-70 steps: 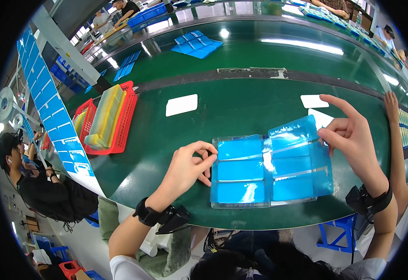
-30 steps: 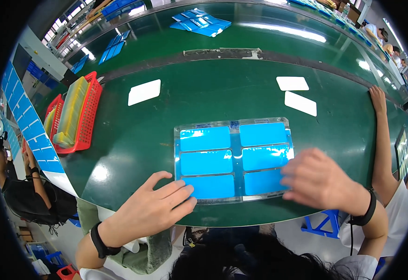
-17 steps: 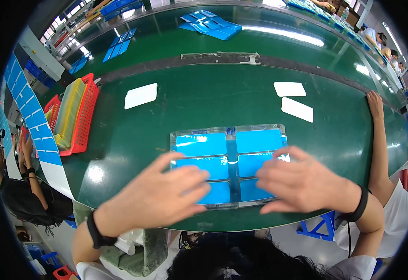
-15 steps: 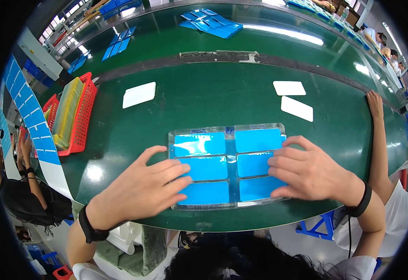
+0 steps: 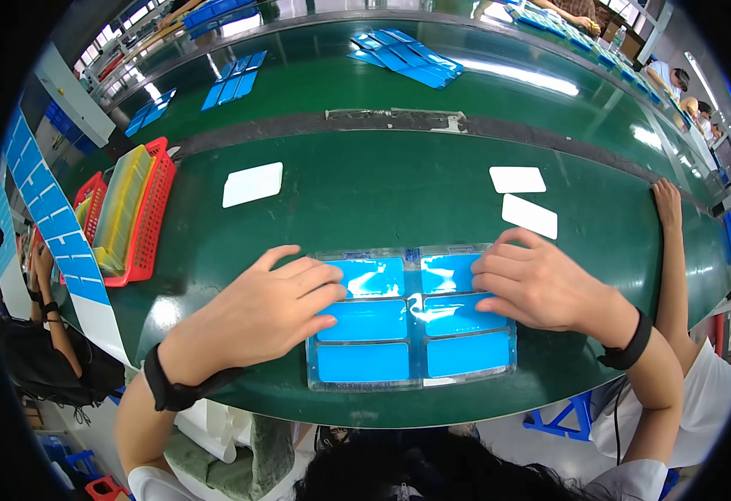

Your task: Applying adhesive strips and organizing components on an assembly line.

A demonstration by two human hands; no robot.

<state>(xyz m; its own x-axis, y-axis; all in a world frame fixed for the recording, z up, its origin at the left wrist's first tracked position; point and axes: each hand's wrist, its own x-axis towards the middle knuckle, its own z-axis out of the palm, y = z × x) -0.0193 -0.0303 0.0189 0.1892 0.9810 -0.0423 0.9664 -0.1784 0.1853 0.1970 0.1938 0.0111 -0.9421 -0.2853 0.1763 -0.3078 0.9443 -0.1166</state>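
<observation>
A clear flat tray (image 5: pixel 416 367) lies on the green table before me, holding several blue rectangular pieces (image 5: pixel 364 362) in two columns. The fingertips of my left hand (image 5: pixel 274 305) rest on the upper left pieces, its fingers stretched out over the tray's left edge. Across from it, my right hand (image 5: pixel 541 280) touches the upper right pieces with loosely bent, parted fingers. Both hands partly cover the top two rows, while the bottom row is uncovered. Neither hand appears to grip anything.
White cards (image 5: pixel 253 184) lie beyond the tray at left, with two more (image 5: pixel 529 215) at right. A red basket (image 5: pixel 153 209) holds yellowish sheets. Blue sheets (image 5: pixel 407 57) lie on the green belt beyond. Another person's arm (image 5: pixel 670 250) reaches along the right.
Both hands have slid from the lower and middle rows toward the tray's far rows. On the belt beyond, the blue sheets have shifted right. My view has tilted slightly.
</observation>
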